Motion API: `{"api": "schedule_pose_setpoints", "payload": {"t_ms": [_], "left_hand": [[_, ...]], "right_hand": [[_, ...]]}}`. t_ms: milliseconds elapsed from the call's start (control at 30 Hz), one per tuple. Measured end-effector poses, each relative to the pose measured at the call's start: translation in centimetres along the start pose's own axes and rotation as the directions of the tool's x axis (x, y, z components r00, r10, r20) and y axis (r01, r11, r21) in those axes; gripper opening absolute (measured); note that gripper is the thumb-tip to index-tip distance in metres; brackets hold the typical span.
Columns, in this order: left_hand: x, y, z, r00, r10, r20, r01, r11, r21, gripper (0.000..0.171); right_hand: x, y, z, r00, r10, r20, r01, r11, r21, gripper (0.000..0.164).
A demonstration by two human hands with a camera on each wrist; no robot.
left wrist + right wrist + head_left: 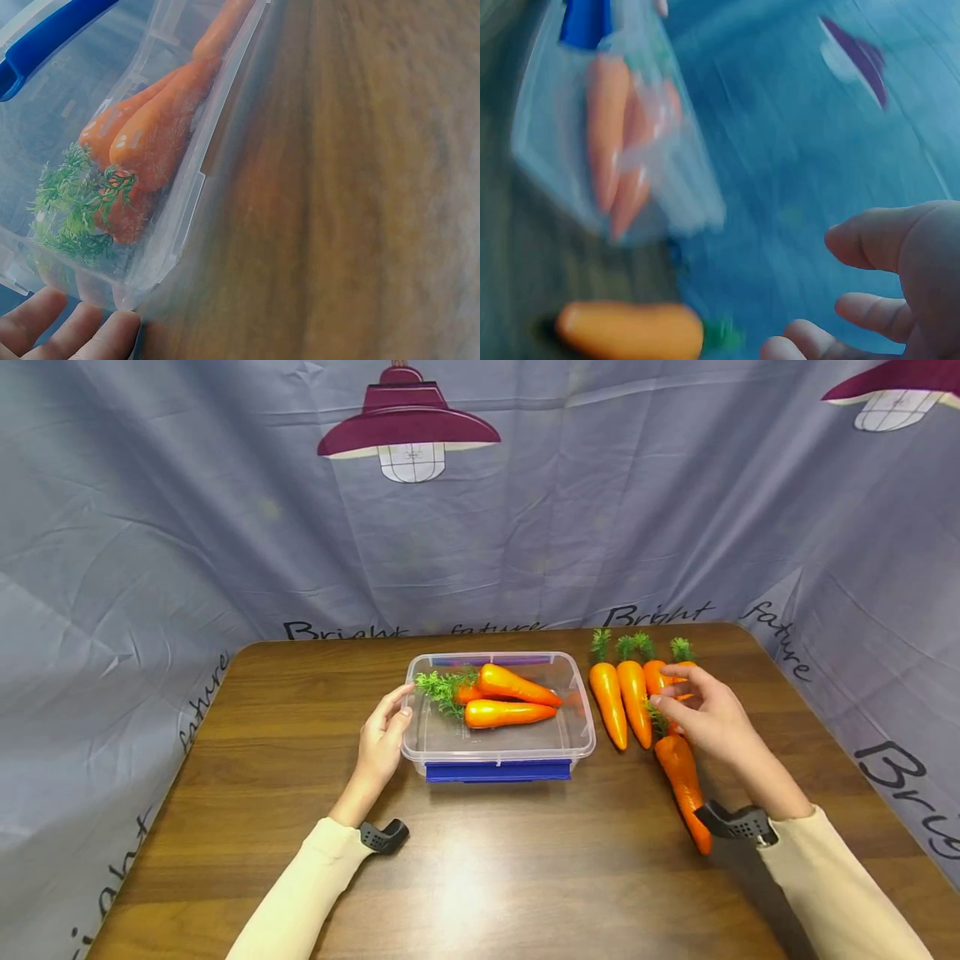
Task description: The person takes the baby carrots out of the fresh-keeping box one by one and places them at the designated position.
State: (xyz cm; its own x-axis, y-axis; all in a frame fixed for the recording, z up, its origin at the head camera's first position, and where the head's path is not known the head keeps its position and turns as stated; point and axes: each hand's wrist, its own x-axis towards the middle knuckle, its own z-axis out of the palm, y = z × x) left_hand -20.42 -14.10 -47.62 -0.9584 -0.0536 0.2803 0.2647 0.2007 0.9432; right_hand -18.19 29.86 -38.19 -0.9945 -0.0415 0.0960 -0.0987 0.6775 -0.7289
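Note:
A clear plastic box (pixel 450 742) with a blue clip stands mid-table. Inside lie two orange carrots (pixel 512 712) with green leafy tops, over part of another. My left hand (pixel 382 743) is at the box's left end, fingers extended against the wall; the left wrist view has the fingertips (pixel 112 334) right by that wall. To the right of the box, my right hand (pixel 708 710) hovers over a group of carrots, thumb apart from the fingers and nothing between them. It partly hides the carrots behind it. One carrot (pixel 682 781) lies nearer, below this hand.
Several carrots (pixel 608 706) lie side by side right of the box, leafy tops toward the back. The wooden table (pixel 300 718) ends at a grey-blue curtain (pixel 525 543) printed with lamps and lettering, which also hangs along both sides.

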Motion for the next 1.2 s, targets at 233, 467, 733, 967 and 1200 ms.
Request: {"api": "schedule_pose_setpoints", "payload": {"t_ms": [233, 467, 733, 967, 1200], "left_hand": [[0.0, 0.0, 0.0, 1.000, -0.001, 0.000, 0.001, 1.000, 0.007, 0.039], [0.0, -0.2, 0.1, 1.000, 0.001, 0.006, -0.001, 1.000, 0.003, 0.039], [-0.2, 0.0, -0.1, 1.000, -0.006, 0.011, 0.006, 1.000, 0.004, 0.040], [-0.2, -0.1, -0.2, 1.000, -0.014, 0.002, 0.014, 1.000, -0.003, 0.040], [0.0, -0.1, -0.2, 1.000, 0.002, 0.006, -0.002, 1.000, -0.005, 0.040]], "right_hand": [[4.4, -5.8, 3.4, 0.979, -0.103, 0.176, 0.105, 0.994, -0.002, 0.050], [8.4, -8.3, 7.2, 0.927, -0.136, 0.348, 0.164, 0.985, -0.053, 0.053], [10.3, -9.1, 10.2, 0.902, -0.091, 0.423, 0.166, 0.976, -0.144, 0.054], [11.1, -9.3, 12.4, 0.837, -0.105, 0.537, 0.241, 0.952, -0.190, 0.056], [11.6, -9.5, 13.3, 0.813, -0.128, 0.568, 0.289, 0.935, -0.204, 0.057]]}}
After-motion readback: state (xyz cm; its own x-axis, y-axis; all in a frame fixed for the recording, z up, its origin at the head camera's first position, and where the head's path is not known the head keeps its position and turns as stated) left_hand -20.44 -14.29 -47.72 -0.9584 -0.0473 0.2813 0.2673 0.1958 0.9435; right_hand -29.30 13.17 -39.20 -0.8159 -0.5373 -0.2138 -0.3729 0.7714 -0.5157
